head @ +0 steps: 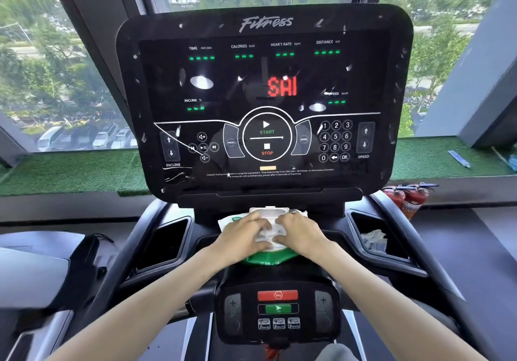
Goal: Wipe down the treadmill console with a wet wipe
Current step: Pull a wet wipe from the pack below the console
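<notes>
Left hand [246,232] and right hand [300,232] gripped, fingers bent, the green-and-white wet wipe pack [268,258], which lay just below the glossy black treadmill console [265,95]. A crumpled white wad [373,239] sat in the black side pocket [363,220].

You face a black console [264,33] with green dashes, red letters and white symbols; your wipe pack [267,259] is white and green; below, a red button [277,295] and a green button [278,308].
</notes>
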The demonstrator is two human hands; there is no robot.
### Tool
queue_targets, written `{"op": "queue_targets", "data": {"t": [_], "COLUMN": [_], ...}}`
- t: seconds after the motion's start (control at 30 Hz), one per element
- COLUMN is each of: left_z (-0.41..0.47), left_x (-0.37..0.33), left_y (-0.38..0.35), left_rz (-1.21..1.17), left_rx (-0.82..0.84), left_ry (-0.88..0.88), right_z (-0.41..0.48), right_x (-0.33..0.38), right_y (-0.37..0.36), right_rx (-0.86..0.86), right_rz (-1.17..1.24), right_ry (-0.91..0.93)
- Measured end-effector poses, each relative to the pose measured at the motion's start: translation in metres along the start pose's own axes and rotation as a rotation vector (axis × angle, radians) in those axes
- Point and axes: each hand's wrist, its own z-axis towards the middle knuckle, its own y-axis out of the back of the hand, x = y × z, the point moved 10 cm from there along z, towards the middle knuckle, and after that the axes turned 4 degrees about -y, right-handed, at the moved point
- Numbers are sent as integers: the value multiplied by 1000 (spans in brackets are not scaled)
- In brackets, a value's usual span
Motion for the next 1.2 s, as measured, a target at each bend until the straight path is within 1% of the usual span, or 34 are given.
{"op": "queue_targets", "data": {"t": [0.07, 0.17, 0.27, 0.37, 0.43, 0.47, 0.53, 0.6, 0.67, 0.7, 0.73, 0.8, 0.83, 0.87, 0.97, 1.1, 1.17, 1.2], "left_z": [2, -2, -6, -1, 0, 0, 0, -1, -1, -2, -4, -14, -19, -22, -25, -24, -18, -14], "left_x": [-6, -11, -5, 4, 6, 7, 8, 2, -7, -7, -5, -5, -7, -12, -25, -50, -54, -52], "left_y": [10, 23, 37, 40, 37, 36, 31, 31, 36, 39, 44, 62, 66, 67, 63, 56, 41, 30], "left_rz": [91, 70, -168, -339, -362, -354, -355, -359, -343, -320, -240, 112, 253, 334, 495, 565, 577, 579], "left_rx": [-74, -198, -260, -216, -186, -184, -176, -165, -182, -213, -254, -411, -461, -469, -454, -433, -323, -230], "left_ry": [-25, -43, 28, 74, 77, 82, 94, 87, 52, 48, 62, 48, 10, -44, -212, -319, -349, -355], "right_z": [0, -1, -3, -4, -4, -4, -7, -11, -13, -13, -14, -18, -20, -23, -30, -37, -39, -39], "right_x": [0, 0, 2, 4, 5, 5, 8, 6, -3, -7, -11, -19, -24, -27, -37, -41, -45, -47], "right_y": [1, 2, 2, 9, 13, 14, 11, 10, 13, 14, 12, 10, 9, 9, 9, 8, 10, 11], "right_rx": [-5, -6, -5, -24, -17, 1, 108, 173, 152, 152, 170, 222, 243, 264, 311, 322, 309, 305], "right_rz": [-14, -18, -42, 69, 203, 314, 629, 876, 993, 1057, 1137, 1283, 1337, 1383, 1416, 1369, 1395, 1405], "right_ry": [-4, -7, -21, -31, 4, 35, 92, 70, 19, -10, -47, -123, -153, -173, -209, -183, -198, -204]}}
